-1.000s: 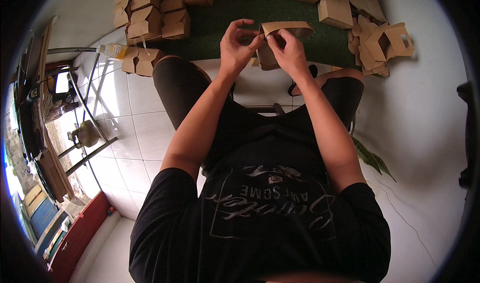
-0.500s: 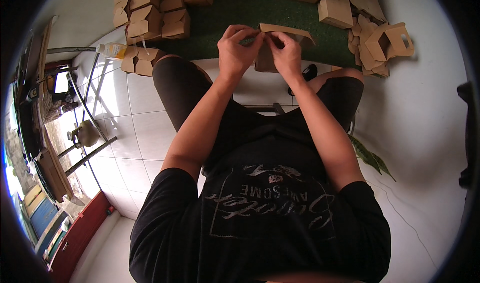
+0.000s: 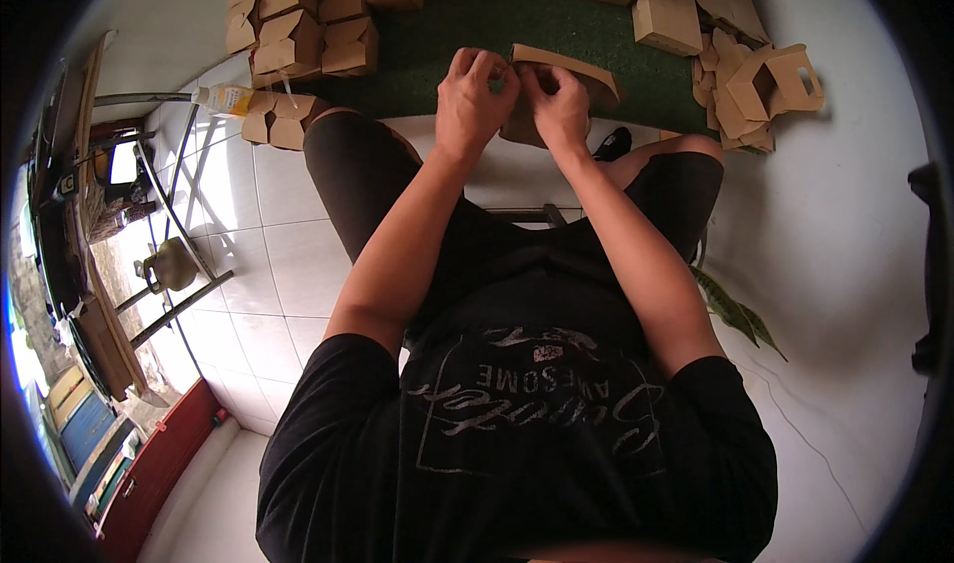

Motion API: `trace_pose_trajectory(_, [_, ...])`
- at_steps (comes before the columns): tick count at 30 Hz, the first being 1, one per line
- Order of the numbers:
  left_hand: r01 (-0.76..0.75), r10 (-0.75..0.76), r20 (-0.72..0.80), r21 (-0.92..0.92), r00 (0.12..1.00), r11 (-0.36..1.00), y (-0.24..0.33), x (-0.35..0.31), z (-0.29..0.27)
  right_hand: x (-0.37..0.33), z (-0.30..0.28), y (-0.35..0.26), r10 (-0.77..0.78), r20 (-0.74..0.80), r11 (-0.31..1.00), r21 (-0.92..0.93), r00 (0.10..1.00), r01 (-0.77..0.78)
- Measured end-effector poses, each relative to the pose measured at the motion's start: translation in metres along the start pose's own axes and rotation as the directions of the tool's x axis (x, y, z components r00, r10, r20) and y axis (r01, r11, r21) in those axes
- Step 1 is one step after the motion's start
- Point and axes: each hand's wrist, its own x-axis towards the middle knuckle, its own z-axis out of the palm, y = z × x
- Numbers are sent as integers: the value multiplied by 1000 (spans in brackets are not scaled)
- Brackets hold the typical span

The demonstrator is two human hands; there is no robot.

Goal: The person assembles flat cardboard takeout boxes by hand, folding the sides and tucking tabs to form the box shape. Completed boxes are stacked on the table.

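Note:
Above my knees, at the near edge of a green-topped table (image 3: 457,16), both hands work on a brown cardboard box (image 3: 571,64). My left hand (image 3: 477,101) has its fingers bent and pinched at the box's left corner. Close against it, my right hand (image 3: 558,106) pinches the same corner, thumb and index finger together. A long top panel of the box stretches to the right beyond my right hand, and a lower panel hangs beneath the fingers. My hands hide the exact spot where the fingertips meet the cardboard.
Folded cardboard boxes (image 3: 288,41) stand in rows at the table's left. More boxes (image 3: 668,16) and flattened cardboard pieces (image 3: 735,91) lie at the right. A bottle with yellow liquid (image 3: 227,100) is by the left edge. A plant leaf (image 3: 730,310) is beside my right leg.
The box has tilted, and its long top panel now shows more of its face, angled down to the right. My right hand has shifted slightly left; both hands stay at the corner.

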Motion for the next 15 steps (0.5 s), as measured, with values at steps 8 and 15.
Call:
trace_pose_trajectory(8, [48,-42,52,-103,998,994,6,2,1,1,1,4,30,-6,995,97,1000,-29])
trace_pose_trajectory(15, [29,-25,73,-46,997,999,6,1,1,-1,1,1,69,31,980,184,997,-73])
